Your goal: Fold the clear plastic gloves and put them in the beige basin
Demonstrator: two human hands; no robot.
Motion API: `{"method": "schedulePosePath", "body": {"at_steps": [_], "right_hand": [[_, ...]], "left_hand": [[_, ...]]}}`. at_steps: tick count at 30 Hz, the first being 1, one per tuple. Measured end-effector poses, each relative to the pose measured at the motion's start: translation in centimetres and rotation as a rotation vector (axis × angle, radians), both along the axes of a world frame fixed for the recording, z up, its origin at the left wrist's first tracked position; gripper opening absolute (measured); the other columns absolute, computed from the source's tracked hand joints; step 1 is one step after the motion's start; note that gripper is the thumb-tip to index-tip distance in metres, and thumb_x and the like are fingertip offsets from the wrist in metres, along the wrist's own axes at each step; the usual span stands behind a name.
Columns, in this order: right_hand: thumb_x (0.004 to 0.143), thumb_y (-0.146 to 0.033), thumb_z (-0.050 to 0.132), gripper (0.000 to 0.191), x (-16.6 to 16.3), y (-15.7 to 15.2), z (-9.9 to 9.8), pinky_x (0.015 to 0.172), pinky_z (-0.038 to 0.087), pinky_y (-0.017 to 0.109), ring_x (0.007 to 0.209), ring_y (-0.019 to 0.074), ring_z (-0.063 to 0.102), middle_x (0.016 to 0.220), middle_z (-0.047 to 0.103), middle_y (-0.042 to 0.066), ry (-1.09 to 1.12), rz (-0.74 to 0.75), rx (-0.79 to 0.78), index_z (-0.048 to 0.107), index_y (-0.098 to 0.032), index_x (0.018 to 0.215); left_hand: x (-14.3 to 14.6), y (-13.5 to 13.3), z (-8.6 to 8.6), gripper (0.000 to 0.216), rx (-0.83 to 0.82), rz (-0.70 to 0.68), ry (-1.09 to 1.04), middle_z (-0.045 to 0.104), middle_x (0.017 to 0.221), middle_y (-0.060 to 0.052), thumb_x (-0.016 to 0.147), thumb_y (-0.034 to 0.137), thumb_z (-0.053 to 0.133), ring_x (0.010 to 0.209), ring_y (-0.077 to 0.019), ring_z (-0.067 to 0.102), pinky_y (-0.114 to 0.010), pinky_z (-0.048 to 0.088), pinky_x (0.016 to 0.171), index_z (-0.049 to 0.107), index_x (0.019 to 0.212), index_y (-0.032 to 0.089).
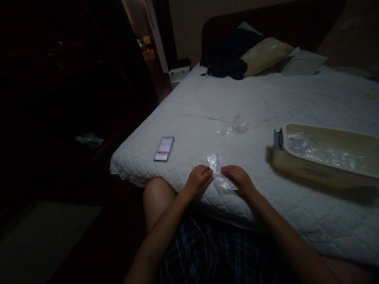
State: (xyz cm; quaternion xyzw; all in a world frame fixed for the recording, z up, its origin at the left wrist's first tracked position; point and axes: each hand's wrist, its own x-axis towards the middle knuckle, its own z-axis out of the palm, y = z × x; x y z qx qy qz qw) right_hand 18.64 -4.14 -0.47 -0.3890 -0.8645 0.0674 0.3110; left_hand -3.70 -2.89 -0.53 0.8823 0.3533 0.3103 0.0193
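A crinkled clear plastic bag (217, 173) lies on the white quilted bed cover, between my two hands. My left hand (200, 179) has its fingers curled together at the bag's left edge. From the other side, my right hand (239, 178) pinches the bag, fingers pressed together over its right part. Another crumpled clear plastic bag (237, 126) rests farther up the bed. To the right stands a beige plastic bin (314, 171) with a grey latch, holding a heap of clear plastic. A phone (164, 149) lies to the left of my hands.
The bed (189, 98) has its edge close to my knee. A dark heap of cloth (227, 59) and a patterned pillow (268, 55) lie near the headboard (278, 21). Some plastic (89, 141) is at the left, in the dark. A white box (179, 73) stands beside the bed.
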Motion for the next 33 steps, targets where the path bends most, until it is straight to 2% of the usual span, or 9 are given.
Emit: {"method": "schedulePosePath", "body": {"at_steps": [6,11,18,22,26,30,33], "right_hand": [[0.080,-0.016,0.047,0.030,-0.3,0.0,0.0,0.082,0.045,0.041,0.097,0.0224,0.058,0.104,0.065,0.009,0.074,-0.052,-0.027,0.060,-0.021,0.107],[0.079,-0.013,0.049,0.025,-0.5,-0.2,0.0,0.079,0.046,0.040,0.095,0.0227,0.054,0.101,0.060,0.011,0.116,-0.130,-0.001,0.064,-0.020,0.098],[0.076,-0.014,0.051,0.022,-0.3,0.0,-0.1,0.077,0.045,0.040,0.089,0.0218,0.053,0.094,0.059,0.009,0.135,-0.060,-0.034,0.064,-0.020,0.093],[0.081,-0.022,0.050,0.013,-0.5,0.2,0.0,0.071,0.045,0.035,0.078,0.0194,0.054,0.082,0.060,0.006,0.155,-0.098,-0.124,0.063,-0.021,0.083],[0.082,-0.032,0.050,0.018,-0.8,0.3,0.2,0.062,0.043,0.032,0.066,0.0175,0.053,0.068,0.057,0.004,0.133,-0.209,-0.220,0.058,-0.019,0.072],[0.082,-0.033,0.049,0.018,-0.9,0.4,0.3,0.066,0.044,0.032,0.070,0.0179,0.056,0.073,0.061,0.004,0.159,-0.210,-0.236,0.060,-0.020,0.076],[0.081,-0.035,0.050,0.019,-1.1,0.4,0.2,0.065,0.045,0.032,0.071,0.0184,0.058,0.078,0.063,0.005,0.200,-0.263,-0.247,0.060,-0.020,0.086]], "left_hand": [[0.3,0.2,-0.6,0.020,-0.047,0.026,0.015,0.061,0.092,-0.008,0.085,0.028,0.045,0.090,-0.0182,0.054,-0.036,0.044,0.078,0.060,0.095,0.019],[0.4,0.1,-0.7,0.019,-0.059,0.047,-0.018,0.062,0.092,-0.007,0.085,0.027,0.046,0.090,-0.0178,0.053,-0.035,0.043,0.080,0.061,0.094,0.019],[0.5,0.1,-0.7,0.016,-0.073,0.036,-0.082,0.062,0.092,-0.007,0.083,0.026,0.050,0.089,-0.0176,0.053,-0.035,0.043,0.079,0.062,0.087,0.018],[0.6,0.1,-0.5,0.016,-0.131,0.076,-0.156,0.061,0.090,-0.007,0.082,0.026,0.050,0.087,-0.0174,0.053,-0.034,0.044,0.076,0.064,0.083,0.018],[0.8,0.1,-0.3,0.016,-0.166,0.102,-0.198,0.059,0.086,-0.006,0.080,0.026,0.052,0.085,-0.0168,0.051,-0.033,0.045,0.075,0.065,0.078,0.018],[1.0,0.2,-0.1,0.021,-0.213,0.158,-0.215,0.058,0.080,-0.005,0.083,0.027,0.048,0.081,-0.0158,0.051,-0.032,0.045,0.073,0.065,0.073,0.019],[1.3,0.2,0.0,0.025,-0.235,0.205,-0.217,0.057,0.076,-0.004,0.085,0.029,0.047,0.079,-0.0152,0.051,-0.031,0.045,0.072,0.064,0.070,0.018]]}}
